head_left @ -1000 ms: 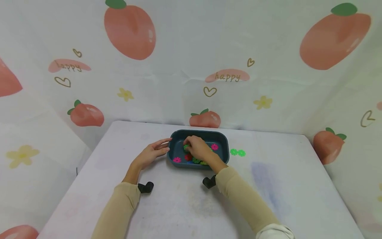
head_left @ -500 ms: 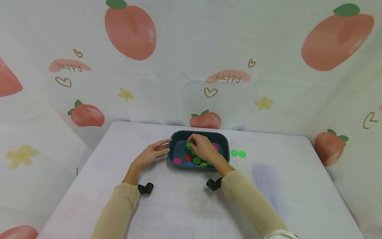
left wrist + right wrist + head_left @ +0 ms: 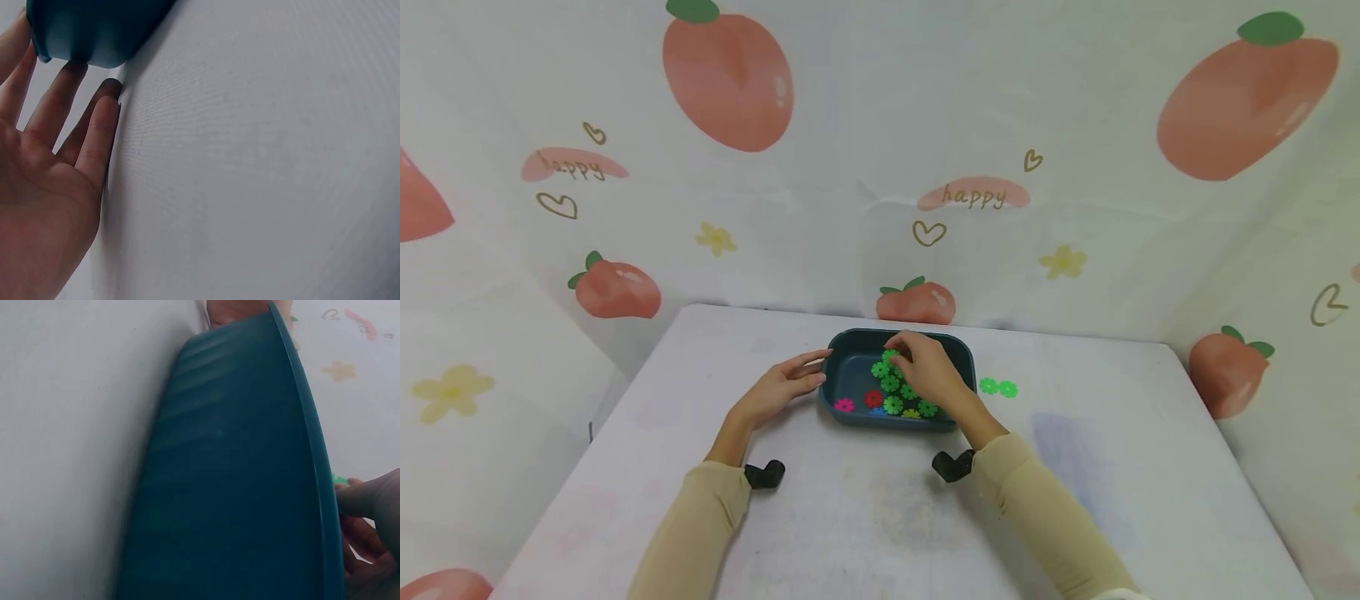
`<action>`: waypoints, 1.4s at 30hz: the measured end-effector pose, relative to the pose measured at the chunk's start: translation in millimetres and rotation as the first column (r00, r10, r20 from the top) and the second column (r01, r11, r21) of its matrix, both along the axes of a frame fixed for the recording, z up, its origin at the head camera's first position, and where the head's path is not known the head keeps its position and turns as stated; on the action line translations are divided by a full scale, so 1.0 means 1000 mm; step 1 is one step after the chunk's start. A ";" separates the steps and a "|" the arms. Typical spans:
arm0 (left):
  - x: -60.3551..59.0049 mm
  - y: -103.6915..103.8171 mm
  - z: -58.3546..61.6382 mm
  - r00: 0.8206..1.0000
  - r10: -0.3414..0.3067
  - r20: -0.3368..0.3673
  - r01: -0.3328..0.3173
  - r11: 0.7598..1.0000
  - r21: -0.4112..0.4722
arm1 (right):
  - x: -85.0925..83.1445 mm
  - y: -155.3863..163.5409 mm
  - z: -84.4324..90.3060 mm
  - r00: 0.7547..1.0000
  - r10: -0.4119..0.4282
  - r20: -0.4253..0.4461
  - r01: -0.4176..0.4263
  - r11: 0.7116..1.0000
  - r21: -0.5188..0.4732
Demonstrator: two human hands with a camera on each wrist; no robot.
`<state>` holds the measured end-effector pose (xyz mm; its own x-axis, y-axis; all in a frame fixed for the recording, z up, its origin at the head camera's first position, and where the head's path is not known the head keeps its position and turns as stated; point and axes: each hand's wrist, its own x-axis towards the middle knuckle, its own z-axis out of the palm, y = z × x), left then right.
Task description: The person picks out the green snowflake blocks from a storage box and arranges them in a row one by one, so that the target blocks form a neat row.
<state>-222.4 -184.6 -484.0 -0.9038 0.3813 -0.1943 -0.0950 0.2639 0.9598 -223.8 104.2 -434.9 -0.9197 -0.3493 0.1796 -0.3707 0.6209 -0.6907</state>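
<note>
A dark teal plastic tray (image 3: 847, 375) stands on the table, with flower-shaped plastic discs inside it. Most of the discs are green; a red disc (image 3: 873, 398), a pink disc (image 3: 844, 405), a yellow one and a blue one lie toward the near side. My right hand (image 3: 927, 369) reaches in over the near right side and pinches a green flower-shaped disc (image 3: 890, 357) between thumb and fingers. In the right wrist view the tray wall hides most of that hand. My left hand (image 3: 780, 388) rests its outstretched fingers at the tray's left end; fingertips (image 3: 76, 66) meet its underside edge.
Two green discs (image 3: 998, 388) lie side by side on the white table (image 3: 850, 517), right of the tray. A patterned cloth (image 3: 820, 208) hangs behind the table's back edge. Black wrist mounts (image 3: 765, 475) sit at both wrists.
My right hand has moved rightward and slightly away inside the tray, with the green disc in its fingers. More green discs now show to its left. My left hand has stayed in place.
</note>
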 end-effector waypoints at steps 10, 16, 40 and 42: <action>0.005 0.001 -0.003 1.000 -0.009 0.017 0.009 1.000 -0.006 | 0.008 0.018 -0.001 0.998 -0.055 0.001 0.055 0.998 -0.044; 0.009 0.000 -0.007 1.000 -0.001 0.017 0.001 1.000 -0.018 | 0.011 0.027 0.000 0.996 -0.083 -0.031 0.080 0.994 -0.073; 0.001 -0.002 -0.004 1.000 -0.015 0.000 0.015 1.000 -0.019 | 0.014 0.079 -0.006 0.956 -0.293 0.026 0.291 0.931 -0.221; 0.000 -0.002 -0.003 1.000 -0.020 -0.005 0.020 1.000 -0.024 | 0.013 0.082 -0.006 0.952 -0.304 0.041 0.305 0.924 -0.230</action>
<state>-222.8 -186.7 -487.3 -0.8970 0.3945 -0.1992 -0.0848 0.2887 0.9537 -210.5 186.3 -440.6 -0.9761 -0.0019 0.2171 -0.1856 0.5261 -0.8299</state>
